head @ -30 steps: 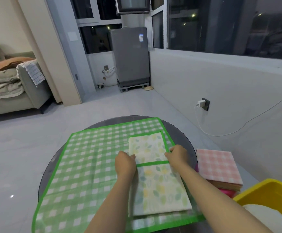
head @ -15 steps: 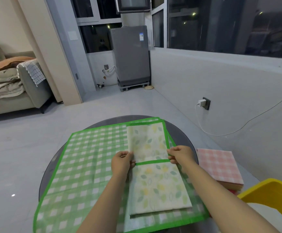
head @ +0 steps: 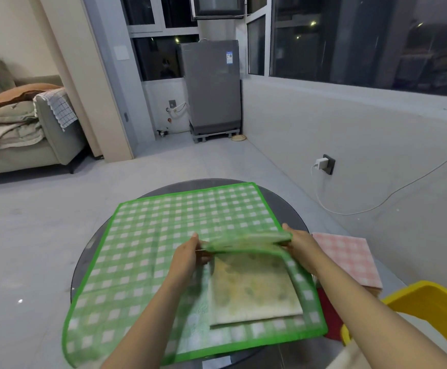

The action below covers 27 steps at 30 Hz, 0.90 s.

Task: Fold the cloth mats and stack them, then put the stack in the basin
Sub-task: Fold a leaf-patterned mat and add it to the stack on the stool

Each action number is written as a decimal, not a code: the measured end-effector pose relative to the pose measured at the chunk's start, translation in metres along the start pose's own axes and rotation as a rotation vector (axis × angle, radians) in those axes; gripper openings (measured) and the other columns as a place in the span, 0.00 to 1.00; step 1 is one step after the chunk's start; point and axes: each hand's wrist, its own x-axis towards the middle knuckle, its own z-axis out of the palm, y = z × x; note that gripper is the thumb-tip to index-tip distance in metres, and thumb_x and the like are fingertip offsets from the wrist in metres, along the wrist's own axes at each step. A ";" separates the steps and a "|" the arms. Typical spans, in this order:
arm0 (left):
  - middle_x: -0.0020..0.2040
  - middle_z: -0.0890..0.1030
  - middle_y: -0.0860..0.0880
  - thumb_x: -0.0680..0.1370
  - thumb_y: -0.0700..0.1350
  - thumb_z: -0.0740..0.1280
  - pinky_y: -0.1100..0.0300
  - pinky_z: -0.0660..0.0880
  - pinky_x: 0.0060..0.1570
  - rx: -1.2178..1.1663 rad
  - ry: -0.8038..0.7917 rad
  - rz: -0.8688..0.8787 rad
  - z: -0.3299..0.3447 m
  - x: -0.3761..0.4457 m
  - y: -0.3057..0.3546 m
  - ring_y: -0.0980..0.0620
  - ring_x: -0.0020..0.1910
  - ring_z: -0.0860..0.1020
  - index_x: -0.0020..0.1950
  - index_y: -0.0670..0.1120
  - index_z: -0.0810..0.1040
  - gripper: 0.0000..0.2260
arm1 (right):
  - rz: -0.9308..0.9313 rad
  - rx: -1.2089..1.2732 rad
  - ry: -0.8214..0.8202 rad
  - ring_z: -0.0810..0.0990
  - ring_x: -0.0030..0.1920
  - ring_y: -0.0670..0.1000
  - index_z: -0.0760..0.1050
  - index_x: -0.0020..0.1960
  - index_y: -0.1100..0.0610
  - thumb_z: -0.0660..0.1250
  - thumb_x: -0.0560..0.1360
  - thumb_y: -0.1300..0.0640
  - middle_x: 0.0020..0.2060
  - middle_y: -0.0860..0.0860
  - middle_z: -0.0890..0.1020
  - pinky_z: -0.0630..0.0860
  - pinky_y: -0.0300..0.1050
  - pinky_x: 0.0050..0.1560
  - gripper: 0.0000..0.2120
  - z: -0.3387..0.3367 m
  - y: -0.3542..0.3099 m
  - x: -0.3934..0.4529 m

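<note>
Both hands' grip, left hand (head: 190, 258) and right hand (head: 298, 245), pinches one green checked mat (head: 163, 235) fold.

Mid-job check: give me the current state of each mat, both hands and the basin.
green checked mat: spread flat on the table
leaf-print mat: being folded, far edge lifted
left hand: pinches the lifted edge
right hand: pinches the lifted edge
pink checked mats: folded, stacked beside the table
yellow basin: contents unclear

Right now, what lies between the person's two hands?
In the head view, the lifted, folded-over end of the green-edged leaf-print mat spans the gap, held by the left hand and right hand above the green checked mat.
</note>
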 end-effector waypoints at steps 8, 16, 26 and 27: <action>0.41 0.81 0.52 0.81 0.45 0.59 0.65 0.69 0.39 0.459 -0.024 0.308 -0.002 -0.022 -0.010 0.55 0.39 0.76 0.43 0.45 0.82 0.14 | -0.179 -0.505 0.047 0.80 0.48 0.49 0.82 0.42 0.56 0.66 0.76 0.54 0.43 0.47 0.83 0.74 0.40 0.51 0.09 0.003 0.005 -0.011; 0.51 0.71 0.54 0.80 0.45 0.59 0.68 0.66 0.51 0.828 -0.063 0.521 0.008 -0.022 -0.020 0.57 0.49 0.72 0.61 0.47 0.79 0.13 | -0.350 -0.814 -0.018 0.72 0.48 0.45 0.75 0.63 0.57 0.68 0.75 0.58 0.51 0.48 0.70 0.64 0.31 0.50 0.17 0.011 0.015 -0.020; 0.65 0.73 0.47 0.80 0.46 0.55 0.59 0.66 0.61 1.148 -0.070 0.643 0.037 -0.021 -0.017 0.49 0.62 0.70 0.64 0.43 0.73 0.16 | -0.532 -1.294 -0.014 0.69 0.63 0.54 0.72 0.60 0.56 0.56 0.75 0.60 0.60 0.50 0.75 0.62 0.42 0.61 0.14 0.039 0.012 -0.028; 0.70 0.69 0.47 0.80 0.48 0.52 0.58 0.63 0.65 1.169 -0.128 0.612 0.041 -0.020 -0.020 0.49 0.67 0.68 0.70 0.44 0.67 0.20 | -0.523 -1.294 -0.043 0.68 0.66 0.54 0.70 0.65 0.55 0.55 0.77 0.59 0.63 0.51 0.74 0.60 0.43 0.65 0.17 0.043 0.014 -0.029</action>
